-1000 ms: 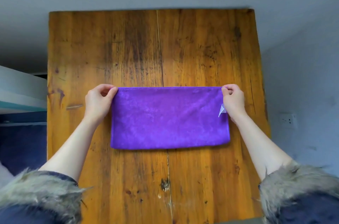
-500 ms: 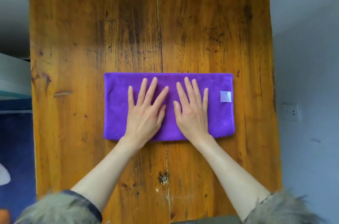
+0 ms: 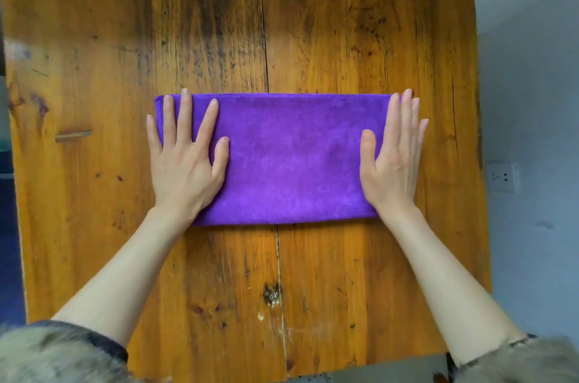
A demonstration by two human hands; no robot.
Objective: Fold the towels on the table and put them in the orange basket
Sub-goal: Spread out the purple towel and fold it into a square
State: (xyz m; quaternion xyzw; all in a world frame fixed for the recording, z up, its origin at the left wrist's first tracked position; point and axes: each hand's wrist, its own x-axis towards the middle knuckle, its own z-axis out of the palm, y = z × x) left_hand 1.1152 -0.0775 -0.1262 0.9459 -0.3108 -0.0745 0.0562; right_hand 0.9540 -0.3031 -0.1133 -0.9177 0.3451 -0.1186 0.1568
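A purple towel, folded into a long rectangle, lies flat across the middle of the wooden table. My left hand presses flat on the towel's left end, fingers straight and spread. My right hand lies flat on the right end with straight fingers held together, covering that edge and the white label. No orange basket is in view.
The table's right edge runs near a grey wall with a white socket. A short wooden sliver lies on the table left of my left hand. Fur-trimmed sleeves fill the bottom corners.
Both hands let go of the towel's far corners, pressed flat at its middle, then slid apart to its two ends. The view has moved closer to the table.
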